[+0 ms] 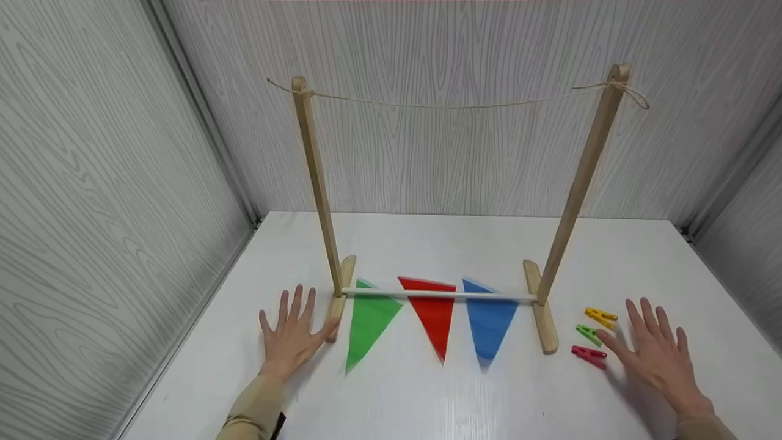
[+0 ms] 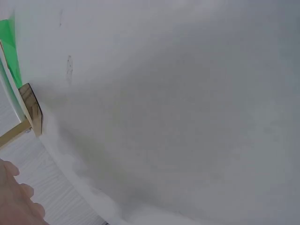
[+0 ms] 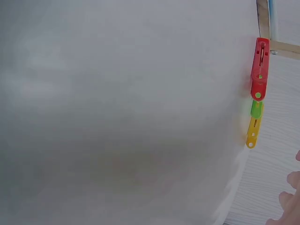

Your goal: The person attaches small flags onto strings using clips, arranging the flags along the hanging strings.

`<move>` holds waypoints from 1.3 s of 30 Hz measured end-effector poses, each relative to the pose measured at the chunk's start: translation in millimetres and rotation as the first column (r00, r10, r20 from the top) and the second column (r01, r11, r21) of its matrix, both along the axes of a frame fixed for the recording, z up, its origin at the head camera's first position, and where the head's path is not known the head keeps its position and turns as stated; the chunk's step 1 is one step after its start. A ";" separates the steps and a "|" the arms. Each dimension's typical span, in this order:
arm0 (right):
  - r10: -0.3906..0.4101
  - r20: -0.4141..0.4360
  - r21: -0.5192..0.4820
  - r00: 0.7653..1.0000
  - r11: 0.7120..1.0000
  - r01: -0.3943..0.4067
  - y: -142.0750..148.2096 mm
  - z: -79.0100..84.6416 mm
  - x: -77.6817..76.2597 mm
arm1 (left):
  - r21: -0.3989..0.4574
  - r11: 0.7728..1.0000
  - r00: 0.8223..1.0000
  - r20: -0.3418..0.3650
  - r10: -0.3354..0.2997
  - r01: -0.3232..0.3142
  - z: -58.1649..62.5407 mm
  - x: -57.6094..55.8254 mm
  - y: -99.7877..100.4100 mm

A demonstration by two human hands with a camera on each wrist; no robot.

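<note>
My left hand [image 1: 290,342] is spread over the table beside the left foot of a wooden stand [image 1: 317,183], its thumb overlapping that foot in the head view. Fingers spread, my right hand [image 1: 660,360] is at the right, nearest to three clothespins: yellow [image 1: 602,317], green [image 1: 589,334] and red [image 1: 589,355]. Its thumb reaches close to the green one. Neither hand holds anything. Between the stand's feet lie three triangular pennants, green [image 1: 371,324], red [image 1: 434,315] and blue [image 1: 490,321]. In the right wrist view the red clothespin [image 3: 260,70] partly hides the green one.
A thin string [image 1: 452,107] sags between the tops of the two posts, tied at both ends with a loop at the right. A white rod [image 1: 440,294] joins the feet and crosses over the pennants. Wood-grain panels [image 1: 452,159] enclose the white table [image 1: 427,244].
</note>
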State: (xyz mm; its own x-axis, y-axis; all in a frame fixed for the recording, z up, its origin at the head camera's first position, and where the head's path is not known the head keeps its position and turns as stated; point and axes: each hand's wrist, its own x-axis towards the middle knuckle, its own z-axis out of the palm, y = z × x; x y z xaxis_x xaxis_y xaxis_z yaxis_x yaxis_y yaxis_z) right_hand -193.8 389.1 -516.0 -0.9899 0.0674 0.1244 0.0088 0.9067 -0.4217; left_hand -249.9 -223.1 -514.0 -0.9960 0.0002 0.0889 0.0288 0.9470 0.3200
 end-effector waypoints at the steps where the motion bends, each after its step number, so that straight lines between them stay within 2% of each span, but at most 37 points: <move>1: 0.001 0.007 -0.007 1.000 1.000 0.000 0.1 0.5 -0.9 | 0.004 1.000 1.000 -0.009 -0.002 0.002 0.3 -0.2 1.2; 6: 0.000 0.052 -0.038 0.999 0.999 0.002 2.1 5.2 -7.8 | 0.002 1.000 0.998 -0.063 -0.016 0.016 4.1 -0.1 10.1; 14: 0.004 0.138 -0.096 0.990 0.995 0.009 7.5 11.0 -19.4 | -0.047 0.999 0.988 -0.150 -0.021 0.014 9.6 -0.8 25.9; 16: 0.006 0.156 -0.118 0.988 0.993 0.013 8.4 11.5 -22.0 | -0.058 0.998 0.980 -0.195 -0.022 0.010 10.3 -1.7 29.8; 18: 0.011 0.174 -0.152 0.985 0.988 0.016 9.3 11.9 -24.7 | -0.066 0.998 0.963 -0.269 -0.027 0.009 10.3 -2.5 34.0; 19: 0.014 0.183 -0.172 0.983 0.985 0.018 9.6 12.1 -25.8 | -0.068 0.998 0.949 -0.314 -0.032 0.011 10.1 -2.8 36.2; 21: 0.016 0.201 -0.213 0.979 0.977 0.028 10.2 12.1 -27.7 | -0.064 0.998 0.909 -0.414 -0.051 0.026 9.6 -3.4 40.6; 24: 0.011 0.221 -0.255 0.975 0.966 0.047 11.0 11.5 -28.8 | -0.073 0.995 0.822 -0.560 -0.098 0.069 8.1 -5.7 47.4; 28: -0.014 0.237 -0.287 0.971 0.954 0.084 11.2 10.2 -29.8 | -0.099 0.985 0.685 -0.709 -0.169 0.141 6.8 -11.7 58.0; 29: -0.020 0.241 -0.299 0.970 0.950 0.093 11.3 9.8 -29.9 | -0.099 0.983 0.664 -0.726 -0.179 0.157 6.8 -12.9 61.4; 30: -0.026 0.245 -0.309 0.969 0.945 0.104 11.3 9.3 -30.3 | -0.095 0.980 0.652 -0.736 -0.186 0.172 6.7 -13.7 65.2; 31: -0.030 0.245 -0.322 0.969 0.940 0.110 11.5 8.6 -30.6 | -0.087 0.978 0.645 -0.740 -0.191 0.189 7.0 -14.2 69.4; 32: -0.031 0.240 -0.335 0.970 0.936 0.113 11.6 7.8 -31.0 | -0.075 0.977 0.648 -0.738 -0.190 0.201 7.2 -14.3 73.9; 34: -0.037 0.234 -0.347 0.972 0.930 0.119 11.9 6.3 -32.7 | -0.052 0.974 0.663 -0.725 -0.188 0.218 7.4 -14.6 82.9; 36: -0.037 0.230 -0.354 0.973 0.928 0.119 11.7 4.8 -34.6 | -0.038 0.975 0.687 -0.703 -0.182 0.220 7.3 -14.4 92.2; 39: -0.041 0.229 -0.362 0.972 0.924 0.125 10.9 2.9 -36.7 | -0.019 0.975 0.710 -0.683 -0.173 0.219 6.3 -15.3 106.3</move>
